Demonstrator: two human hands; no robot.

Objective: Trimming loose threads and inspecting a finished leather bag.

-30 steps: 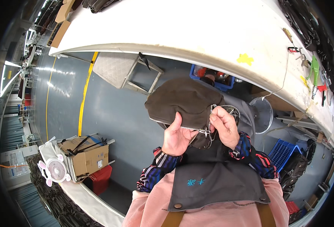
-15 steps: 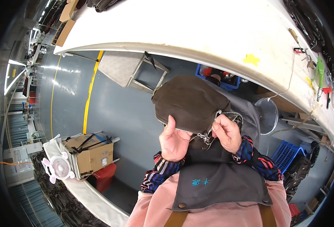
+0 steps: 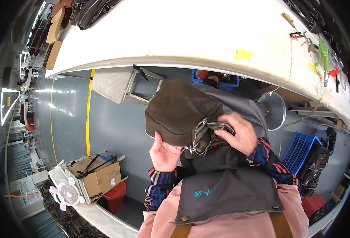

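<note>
A dark brown fabric bag (image 3: pixel 181 109) is held above my lap, its metal zipper (image 3: pixel 199 133) partly undone on the right side. Camouflage-patterned lining shows in the gap. My left hand (image 3: pixel 164 154) grips the bag's lower left edge, thumb on top by the zipper and fingers underneath. At the opening, my right hand (image 3: pixel 240 133) has its thumb and fingers around the zippered edge; some fingertips are hidden by the fabric. Zipper pulls hang between the two hands.
A white worktable (image 3: pixel 163 35) curves across the far side, with a green air gun (image 3: pixel 323 53) and small tools at its right. Under it stand a blue bin (image 3: pixel 232 81) and a padded stool (image 3: pixel 110 84). A cardboard box (image 3: pixel 99 174) and fan (image 3: pixel 68 193) are at left, a blue crate (image 3: pixel 300 152) at right.
My right hand has shifted from pinching near the zipper to holding the opened edge. The bag's opening gapes wider, showing more lining. My view has turned slightly, shifting the surroundings.
</note>
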